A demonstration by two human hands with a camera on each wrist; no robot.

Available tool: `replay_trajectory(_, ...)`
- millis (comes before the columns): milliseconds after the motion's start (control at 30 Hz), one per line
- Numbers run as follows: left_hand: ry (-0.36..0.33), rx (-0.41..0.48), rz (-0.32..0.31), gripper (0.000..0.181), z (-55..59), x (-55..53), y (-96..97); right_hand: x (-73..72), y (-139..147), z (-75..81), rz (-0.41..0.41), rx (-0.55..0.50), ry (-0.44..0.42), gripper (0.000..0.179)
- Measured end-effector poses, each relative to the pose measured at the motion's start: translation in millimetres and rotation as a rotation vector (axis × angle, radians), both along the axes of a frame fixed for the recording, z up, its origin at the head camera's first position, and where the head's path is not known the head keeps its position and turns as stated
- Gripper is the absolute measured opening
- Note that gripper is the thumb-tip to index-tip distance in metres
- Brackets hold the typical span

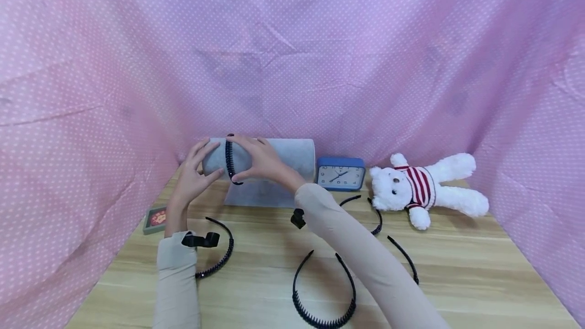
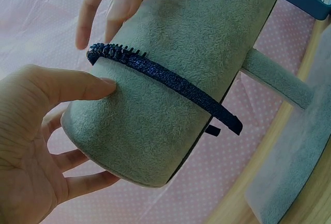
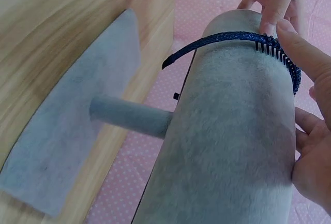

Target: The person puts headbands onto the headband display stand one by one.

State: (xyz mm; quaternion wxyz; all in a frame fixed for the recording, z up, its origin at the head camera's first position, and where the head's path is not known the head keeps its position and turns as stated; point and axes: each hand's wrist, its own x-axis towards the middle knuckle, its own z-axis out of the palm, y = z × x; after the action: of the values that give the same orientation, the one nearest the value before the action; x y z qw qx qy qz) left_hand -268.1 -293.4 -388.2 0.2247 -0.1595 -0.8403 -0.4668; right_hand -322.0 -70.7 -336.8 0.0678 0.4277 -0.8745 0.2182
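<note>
A grey plush headband stand (image 1: 292, 154), a padded roll on a post and flat base, stands at the back of the table. One dark headband (image 1: 230, 159) with comb teeth lies across the roll near its left end, seen glittery blue in the left wrist view. My left hand (image 1: 189, 182) grips that end, its thumb (image 2: 101, 87) on the plush just beside the headband. My right hand (image 1: 262, 161) pinches the headband over the roll, with the thumb (image 3: 295, 40) near the toothed part. Some right fingertips are hidden behind the roll.
Several dark headbands lie on the wooden table, including a headband (image 1: 221, 263) at left and a headband (image 1: 324, 321) in front. A blue clock (image 1: 340, 174) and white teddy bear (image 1: 422, 187) sit right of the stand. A small framed item (image 1: 155, 220) lies at left.
</note>
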Motion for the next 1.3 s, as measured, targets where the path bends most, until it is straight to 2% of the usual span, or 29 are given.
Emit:
replay_trajectory(300,0.015,-0.001,0.002,0.069,-0.4,-4.9,1.2,12.5,43,-3.5,0.115,-0.024,-0.016,0.096)
replay_trajectory(533,-0.017,0.018,0.004,0.069,3.6,-4.7,1.4,37.9,94,-3.9,0.229,0.039,-0.068,0.089)
replay_trajectory(700,-0.034,0.012,0.003,0.069,6.0,-5.0,0.8,59.5,134,-17.6,0.318,0.081,-0.117,0.084)
replay_trajectory(900,-0.028,0.0,-0.002,0.069,6.8,-7.2,-1.0,84.6,178,-35.9,0.37,0.144,-0.132,0.073)
replay_trajectory(1133,-0.042,-0.003,0.003,0.07,8.7,-5.6,-0.7,106.2,213,-58.0,0.421,0.203,-0.085,0.062)
replay_trajectory(1300,-0.061,0.0,0.01,0.071,3.5,-5.3,0.7,118.1,231,-71.4,0.425,0.271,-0.179,0.057)
